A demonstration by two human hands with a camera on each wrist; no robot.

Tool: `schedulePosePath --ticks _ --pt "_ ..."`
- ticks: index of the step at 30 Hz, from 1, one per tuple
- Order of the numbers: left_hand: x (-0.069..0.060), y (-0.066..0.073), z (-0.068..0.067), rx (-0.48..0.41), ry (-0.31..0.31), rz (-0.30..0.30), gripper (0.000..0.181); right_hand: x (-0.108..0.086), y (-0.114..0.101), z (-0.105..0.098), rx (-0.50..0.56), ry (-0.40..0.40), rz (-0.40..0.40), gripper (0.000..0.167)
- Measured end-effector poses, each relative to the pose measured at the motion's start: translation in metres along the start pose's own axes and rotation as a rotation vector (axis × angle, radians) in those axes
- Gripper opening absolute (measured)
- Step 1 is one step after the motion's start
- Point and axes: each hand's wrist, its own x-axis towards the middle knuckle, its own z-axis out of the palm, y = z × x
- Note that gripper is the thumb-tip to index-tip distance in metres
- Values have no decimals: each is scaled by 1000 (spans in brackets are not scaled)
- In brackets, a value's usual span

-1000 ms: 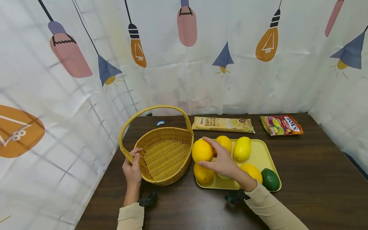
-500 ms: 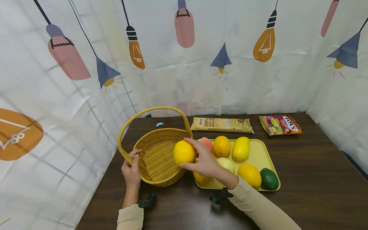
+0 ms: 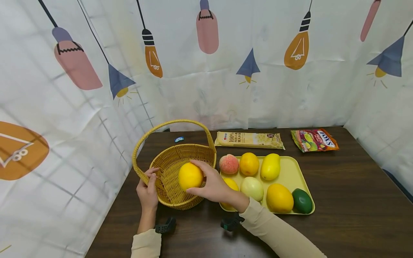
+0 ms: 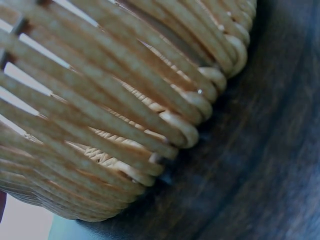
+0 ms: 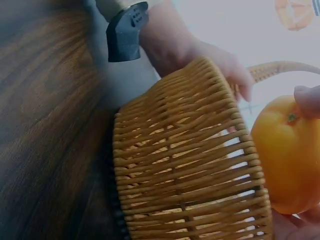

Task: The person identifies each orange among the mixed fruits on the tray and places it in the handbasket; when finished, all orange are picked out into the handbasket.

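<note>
To the right of the wicker basket, whose handle arches up beyond the orange, lies a yellow tray of fruit, with a long packet and a sweets bag behind. My right hand clamps the orange above the basket, thumb and fingers widely parted around it; my left hand grips the basket's left side at the handle's foot.

Orange: yellow-orange; basket: golden, woven; tray: pale yellow; tabletop: dark brown, wood-grained.
</note>
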Motion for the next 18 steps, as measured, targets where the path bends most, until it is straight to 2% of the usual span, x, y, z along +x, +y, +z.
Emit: schedulePosePath --ticks 5,14,18 --pt "1 -1 0 13 8 2 21 8 3 9 -62 -8 -14 85" --pt "0 -1 -1 31 13 12 20 23 2 20 -204 -55 16 84" --pt "2 -8 -2 22 10 10 20 29 4 23 -230 -88 29 85"
